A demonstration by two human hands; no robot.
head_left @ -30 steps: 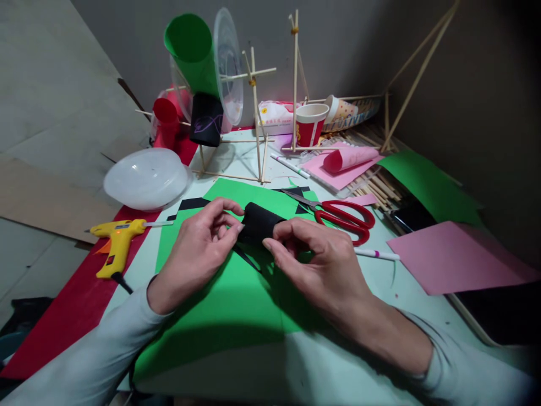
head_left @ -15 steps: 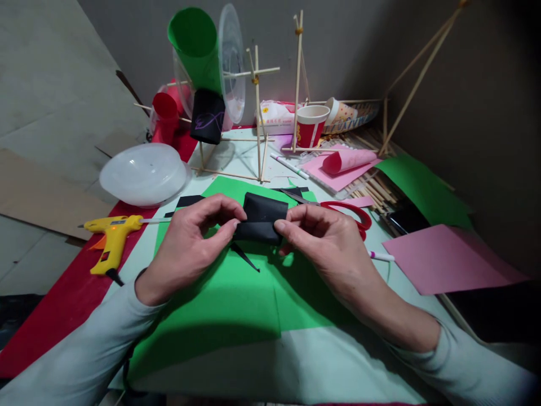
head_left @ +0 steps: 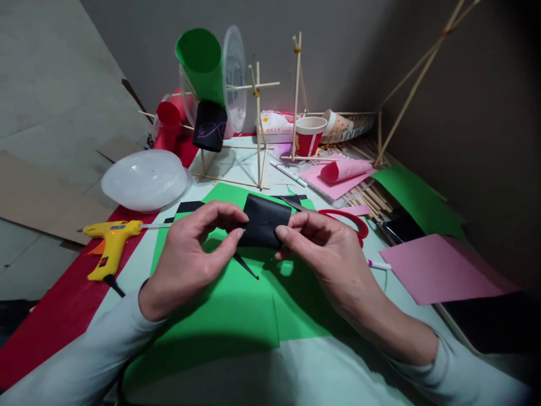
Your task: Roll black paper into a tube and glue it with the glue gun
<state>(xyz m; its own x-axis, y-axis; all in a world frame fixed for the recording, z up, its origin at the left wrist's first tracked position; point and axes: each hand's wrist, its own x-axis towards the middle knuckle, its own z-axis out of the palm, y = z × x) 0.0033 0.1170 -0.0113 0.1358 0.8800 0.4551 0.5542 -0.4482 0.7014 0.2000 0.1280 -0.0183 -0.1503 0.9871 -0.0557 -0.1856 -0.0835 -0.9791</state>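
Observation:
A small piece of black paper [head_left: 264,220], bent along its edges, is held up between both hands over the green paper [head_left: 240,299]. My left hand [head_left: 194,254] pinches its left edge with thumb and forefinger. At the lower right, my right hand [head_left: 323,242] grips it with the thumb on the near face. Beneath lies a thin black scrap [head_left: 245,266] on the green sheet. Red-handled scissors [head_left: 350,218] rest just beyond my right hand, their blades partly behind the black paper.
A yellow glue gun [head_left: 107,245] and a clear plastic bowl [head_left: 143,180] are at left. Behind stand stick frames [head_left: 258,129] with a green paper cone [head_left: 203,67]. A red paper cup [head_left: 310,137], wooden sticks [head_left: 367,197] and a pink sheet [head_left: 439,268] are to the right.
The folded strip along the black paper's near edge has opened out, so its face now shows nearly flat. Both hands keep hold of it. The view has tilted up slightly.

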